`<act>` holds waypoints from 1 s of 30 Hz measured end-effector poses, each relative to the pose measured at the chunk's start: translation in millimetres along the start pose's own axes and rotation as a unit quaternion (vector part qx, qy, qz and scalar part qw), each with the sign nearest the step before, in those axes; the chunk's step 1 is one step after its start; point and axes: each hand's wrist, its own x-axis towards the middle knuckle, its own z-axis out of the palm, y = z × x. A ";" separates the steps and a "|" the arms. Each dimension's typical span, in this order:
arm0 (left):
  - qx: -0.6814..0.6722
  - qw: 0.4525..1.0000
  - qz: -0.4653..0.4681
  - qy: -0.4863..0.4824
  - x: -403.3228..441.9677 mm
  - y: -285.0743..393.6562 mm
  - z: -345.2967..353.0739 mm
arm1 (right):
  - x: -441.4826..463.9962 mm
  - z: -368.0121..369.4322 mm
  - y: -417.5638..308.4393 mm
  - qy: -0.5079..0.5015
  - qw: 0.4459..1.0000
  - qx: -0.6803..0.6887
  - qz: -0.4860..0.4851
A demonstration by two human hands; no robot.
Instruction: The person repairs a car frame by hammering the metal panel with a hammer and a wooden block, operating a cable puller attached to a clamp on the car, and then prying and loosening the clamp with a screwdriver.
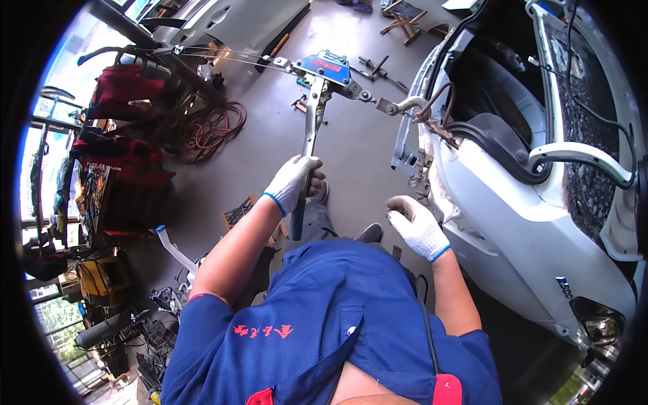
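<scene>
A hand-lever cable puller point(325, 69) with a blue plate hangs level between a post on the left and the white car body point(503, 196) on the right. Its steel cable point(226, 54) runs taut to the post. On the other side a hook point(403, 105) connects to a rusty chain or clamp point(437, 127) at the body's edge. My left hand point(297, 183), in a white knitted glove, is wrapped around the puller's long lever point(311, 128). My gloved right hand point(417, 226) hovers beside the car body, fingers loosely curled and apart from the thumb, holding nothing.
Coiled red hose point(216, 131) lies on the grey floor point(358, 148) at left. Behind the puller are metal tools point(381, 71) and a wooden stool point(403, 19). Red cloths point(125, 91) hang at left above yellow equipment point(101, 278). My shoes are below my hands.
</scene>
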 end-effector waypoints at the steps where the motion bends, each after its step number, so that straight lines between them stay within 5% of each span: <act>1: 0.016 0.999 -0.003 0.031 -3.6 1.2 3.8 | 2.9 9.3 0.8 -0.015 1.000 0.000 0.004; 9: 0.003 0.999 -0.038 0.001 -7.5 -6.5 -14.7 | 38.1 114.9 -12.4 0.004 0.999 0.040 -0.016; 10: 0.004 0.999 -0.035 -0.021 -11.0 -9.7 -19.5 | 40.4 127.5 -19.9 0.017 0.999 0.043 -0.014; 12: 0.031 0.969 -0.070 -0.235 8.3 -42.3 -65.4 | 41.1 139.2 -43.0 0.046 0.996 0.077 -0.026; 14: -0.006 0.971 -0.159 -0.181 -31.3 -34.2 -50.7 | 38.5 139.4 -69.1 0.113 0.992 0.063 -0.011; 16: -0.013 0.940 -0.231 -0.249 -30.5 -44.7 -62.0 | 47.3 118.3 -92.7 0.131 0.988 0.008 -0.077; 18: 0.001 0.938 -0.209 -0.275 -25.1 -50.6 -64.3 | 67.6 79.9 -140.5 0.184 0.945 -0.205 -0.175; 20: 0.028 0.941 -0.170 -0.292 -21.0 -49.2 -62.7 | 107.3 45.3 -173.9 0.224 0.904 -0.276 -0.236; 22: 0.044 0.938 -0.152 -0.308 -19.5 -52.6 -66.1 | 158.6 10.6 -196.5 0.165 0.876 -0.361 -0.274; 24: 0.026 0.949 -0.140 -0.281 -23.6 -53.4 -60.9 | 214.7 -6.8 -192.1 0.122 0.809 -0.541 -0.196; 28: -0.077 0.972 -0.072 -0.208 -26.3 -77.4 -54.9 | 292.5 -13.0 -167.5 -0.075 0.834 -0.545 -0.033; 30: -0.130 0.973 -0.058 -0.182 -29.9 -83.2 -51.5 | 296.9 -14.0 -153.4 -0.040 0.857 -0.508 -0.083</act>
